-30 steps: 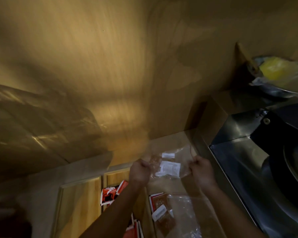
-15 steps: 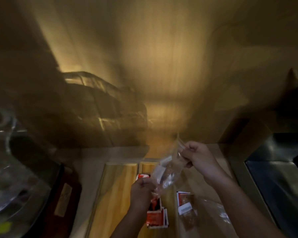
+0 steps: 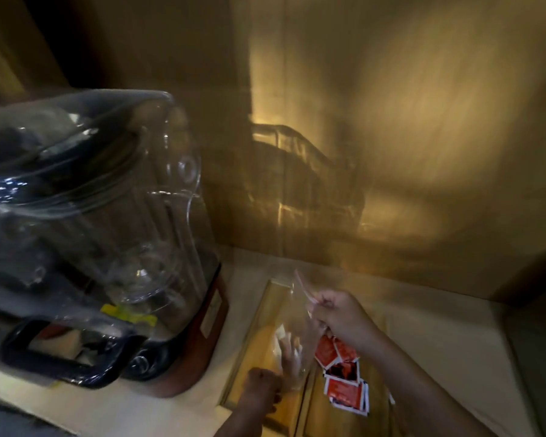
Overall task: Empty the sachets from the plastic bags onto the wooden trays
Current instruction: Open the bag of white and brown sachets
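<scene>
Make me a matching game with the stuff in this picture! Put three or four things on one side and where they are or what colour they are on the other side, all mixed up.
Things:
1. blender
2. red sachets
3. clear plastic bag
4. left wooden tray

Clues:
A. held up between both hands
B. piled on the right-hand tray
C. big clear jug at the left side
D. under the bag, beside the blender base

Pairs: 1-C, 2-B, 3-A, 4-D
</scene>
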